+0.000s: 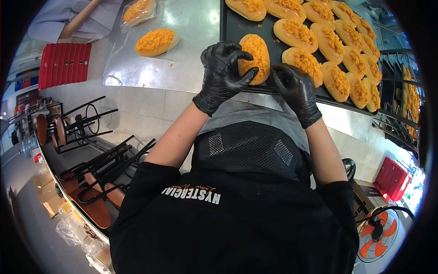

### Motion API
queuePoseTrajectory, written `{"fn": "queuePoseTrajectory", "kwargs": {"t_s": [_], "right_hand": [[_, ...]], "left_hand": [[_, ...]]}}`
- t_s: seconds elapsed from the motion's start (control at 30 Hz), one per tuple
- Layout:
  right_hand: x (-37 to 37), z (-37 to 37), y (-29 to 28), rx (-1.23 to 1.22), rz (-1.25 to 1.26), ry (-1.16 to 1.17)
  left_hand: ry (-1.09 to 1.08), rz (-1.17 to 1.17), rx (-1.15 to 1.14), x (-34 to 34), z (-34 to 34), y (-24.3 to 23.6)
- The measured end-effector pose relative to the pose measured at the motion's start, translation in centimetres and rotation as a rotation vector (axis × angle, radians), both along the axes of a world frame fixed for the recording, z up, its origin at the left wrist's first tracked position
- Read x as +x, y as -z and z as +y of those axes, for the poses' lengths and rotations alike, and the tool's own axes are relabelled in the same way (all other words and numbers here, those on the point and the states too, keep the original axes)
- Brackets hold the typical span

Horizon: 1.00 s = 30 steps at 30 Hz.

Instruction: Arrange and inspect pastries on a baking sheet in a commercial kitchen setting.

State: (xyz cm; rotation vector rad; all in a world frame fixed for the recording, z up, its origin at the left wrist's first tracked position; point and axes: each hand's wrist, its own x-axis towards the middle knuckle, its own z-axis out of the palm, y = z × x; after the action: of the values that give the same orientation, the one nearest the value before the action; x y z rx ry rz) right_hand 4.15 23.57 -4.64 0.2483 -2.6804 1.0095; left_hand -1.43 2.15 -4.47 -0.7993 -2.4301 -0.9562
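Observation:
A long bun (254,57) topped with orange shreds stands out at the near left corner of the black baking tray (237,28). My left hand (223,75), in a black glove, grips it from its left side with thumb and fingers. Close by the bun's right edge is my right hand (296,89), also gloved in black. Its fingers are curled in, and what they hold, if anything, is hidden. Several more topped buns (299,35) fill the rest of the tray, one just behind my right hand.
A topped bun on clear film (156,42) and a wrapped bun (138,11) lie on the metal table (191,23). Another person's arm (80,20) shows at far left, near red crates (65,65). Upturned chairs (84,123) stand left; a rack (401,96) and a fan (378,232) are right.

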Motion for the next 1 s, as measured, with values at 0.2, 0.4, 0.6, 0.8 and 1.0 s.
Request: {"fn": "queuePoseTrajectory", "kwargs": {"t_s": [0.2, 0.4, 0.6, 0.8, 1.0], "right_hand": [[0.0, -1.1, -1.2, 0.152, -0.032, -0.003], [0.3, -0.9, -2.2, 0.248, -0.007, 0.053], [0.3, -1.0, -2.6, 0.1, 0.009, 0.086], [-0.1, -1.4, -2.3, -0.03, 0.053, 0.1], [-1.1, -2.2, -1.7, -0.02, 0.02, 0.054]], "left_hand": [[-0.033, -0.008, -0.013, -0.1, 0.4, -0.4], [-0.046, -0.043, 0.028, -0.1, -0.6, -0.3], [-0.035, -0.11, 0.063, -0.6, -1.6, -0.7], [-0.06, -0.054, 0.085, -0.6, -0.2, -0.8], [-0.043, -0.072, 0.098, -1.0, 0.1, -0.2]]}}
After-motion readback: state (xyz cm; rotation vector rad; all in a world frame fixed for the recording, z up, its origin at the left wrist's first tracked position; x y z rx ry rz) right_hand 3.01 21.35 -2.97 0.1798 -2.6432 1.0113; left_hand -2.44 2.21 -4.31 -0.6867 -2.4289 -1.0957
